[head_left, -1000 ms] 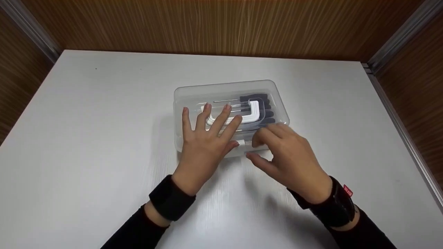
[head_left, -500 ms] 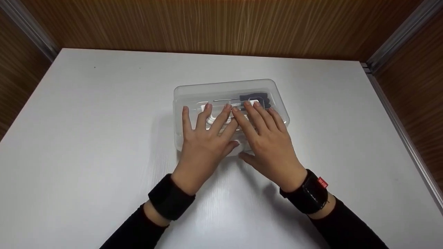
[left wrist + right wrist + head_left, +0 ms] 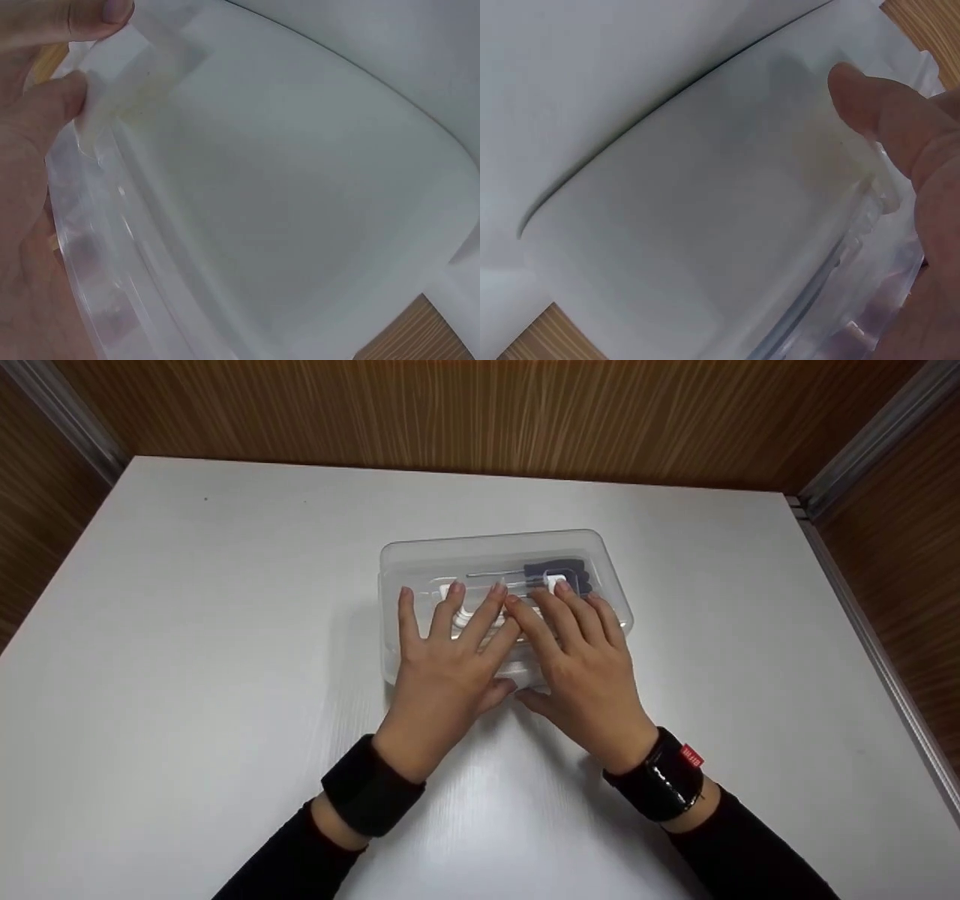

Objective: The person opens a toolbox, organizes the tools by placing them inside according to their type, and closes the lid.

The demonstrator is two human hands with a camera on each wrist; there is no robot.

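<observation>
**Both hands flat on lid of clear box**

Surroundings: white table [image 3: 187, 660], matte, faint grain, nothing else on it near the hands. Wood-grain panels [image 3: 480, 420] behind and on both sides, with aluminium corner strips [image 3: 862, 442]. Nothing blocks the hands; the hands themselves hide most of the box's near half from the head view.

Box: clear plastic box [image 3: 585, 547], rectangular, rounded corners, translucent lid, sits mid-table directly under the fingers. Through the lid, just beyond the fingertips: dark-handled tools [image 3: 559, 568] with thin metal shafts, plus a white L-shaped piece [image 3: 553, 582] mostly covered by the fingers. Exact count of tools can't be read.

Hands:
- left hand [image 3: 446, 660]: fingers straight and spread, palm down, pressing on the lid's left-centre part. Thumb down at the near edge.
- right hand [image 3: 585, 664]: fingers straight, closer together, lying on the lid's right-centre part; index finger touching the left hand's. Thumb tucked at the near front edge.
- Neither grips anything.

Wrist views: smooth milky plastic close up, thumb tips against the box's front rim [image 3: 112, 90]; rest is blurred.

Black cuffs on both wrists; the right wrist band [image 3: 664, 780] is glossy with a small red tag.
</observation>
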